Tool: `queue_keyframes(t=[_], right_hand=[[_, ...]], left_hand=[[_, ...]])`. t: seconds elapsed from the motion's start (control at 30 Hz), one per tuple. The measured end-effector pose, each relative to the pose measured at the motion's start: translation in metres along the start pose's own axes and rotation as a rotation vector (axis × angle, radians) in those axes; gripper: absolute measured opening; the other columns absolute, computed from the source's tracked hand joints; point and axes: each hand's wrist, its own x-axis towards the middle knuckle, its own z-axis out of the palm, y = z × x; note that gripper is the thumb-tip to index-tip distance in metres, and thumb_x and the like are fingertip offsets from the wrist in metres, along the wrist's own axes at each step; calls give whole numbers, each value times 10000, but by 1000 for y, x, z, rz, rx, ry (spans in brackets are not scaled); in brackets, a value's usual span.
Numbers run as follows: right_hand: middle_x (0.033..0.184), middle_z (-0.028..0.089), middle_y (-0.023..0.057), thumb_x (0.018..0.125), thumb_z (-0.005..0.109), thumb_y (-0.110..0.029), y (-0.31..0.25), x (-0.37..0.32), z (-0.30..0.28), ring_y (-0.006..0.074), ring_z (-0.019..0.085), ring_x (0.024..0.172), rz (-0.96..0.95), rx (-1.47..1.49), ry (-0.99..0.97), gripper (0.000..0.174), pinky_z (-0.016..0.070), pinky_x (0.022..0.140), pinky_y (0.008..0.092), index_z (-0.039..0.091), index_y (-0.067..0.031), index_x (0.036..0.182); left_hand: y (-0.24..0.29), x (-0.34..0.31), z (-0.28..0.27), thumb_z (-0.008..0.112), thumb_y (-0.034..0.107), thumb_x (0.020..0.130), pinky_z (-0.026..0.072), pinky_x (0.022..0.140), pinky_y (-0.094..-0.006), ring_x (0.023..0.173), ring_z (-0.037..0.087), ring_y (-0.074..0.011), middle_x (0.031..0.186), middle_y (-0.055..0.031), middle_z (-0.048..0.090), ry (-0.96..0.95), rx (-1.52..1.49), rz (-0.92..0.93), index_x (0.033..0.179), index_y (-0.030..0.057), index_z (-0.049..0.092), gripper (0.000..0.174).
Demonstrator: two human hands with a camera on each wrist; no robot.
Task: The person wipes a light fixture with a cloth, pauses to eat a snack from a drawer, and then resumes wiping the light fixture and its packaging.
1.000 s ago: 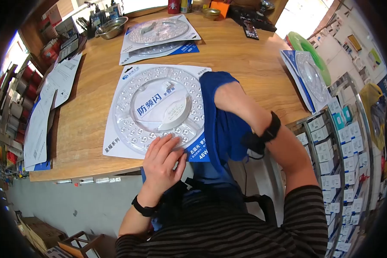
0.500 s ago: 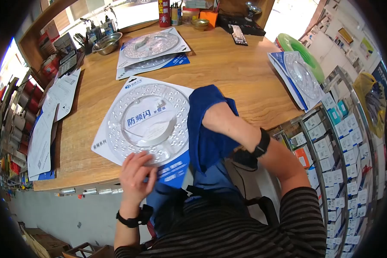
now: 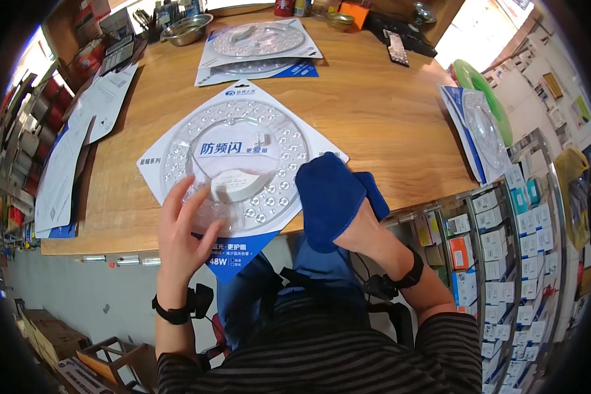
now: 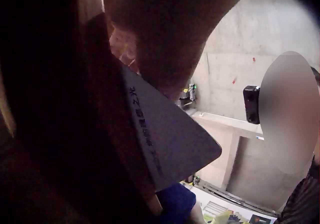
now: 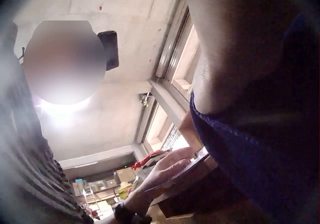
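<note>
A square blister pack holding a ring-shaped LED light panel (image 3: 289, 141) lies cornerwise on the table in the head view. Its blue printed corner juts past the table's front edge. My left hand (image 3: 184, 230) rests on the pack's lower left side, fingers spread over the clear plastic, thumb apart. In the right wrist view the left hand (image 5: 172, 166) appears with extended fingers along the pack's edge. A dark blue cloth (image 3: 331, 203) covers my right hand (image 3: 362, 235) up to the wrist, hiding its fingers. This cloth overlaps the pack's right corner.
Two more blister packs (image 3: 262, 43) are stacked farther back. Overlapping white cards (image 3: 62, 180) lie along the left edge. At the right edge leans another pack (image 3: 476, 131) beside a green coil (image 3: 489, 98). A metal bowl (image 3: 185, 29) and a phone (image 3: 396, 47) are toward the back.
The pack has turned clockwise, its blue corner swinging from lower right to the front. My left hand has shifted left and up onto the plastic. The cloth-covered right hand has come lower, toward the body.
</note>
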Motion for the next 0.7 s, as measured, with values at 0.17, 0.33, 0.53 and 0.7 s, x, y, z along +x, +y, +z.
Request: queue_keyframes(t=[0.17,0.33,0.53,0.7], right_hand=[[887,545,182,682,616,-168,-9,19,-1,370,526,851,43,-111,-282,237,422,775,437,556,-4,841],[959,549,186,728,607,-163,34,32,16,379,515,920,-6,-123,-358,234,419,803,436,560,-2,892],[853,629,182,726,555,-87,83,64,58,354,615,798,115,-254,-450,160,494,707,421,609,-17,860],[876,626,191,722,549,-77,75,80,62,376,604,833,101,-261,-370,159,489,753,433,606,-21,859]], left_hand=[[-9,4,5,721,307,729,316,1043,-484,1226,448,-374,1353,-182,452,-186,103,13,1280,109,538,614],[-6,6,4,690,370,760,276,1075,-494,1269,411,-372,1367,-146,456,-243,103,4,1302,136,526,613],[-6,6,5,694,382,756,283,1071,-494,1260,423,-365,1352,-150,466,-229,93,2,1297,134,528,618],[-5,4,6,691,387,758,280,1073,-494,1264,418,-360,1359,-155,452,-231,130,5,1321,126,497,651]])
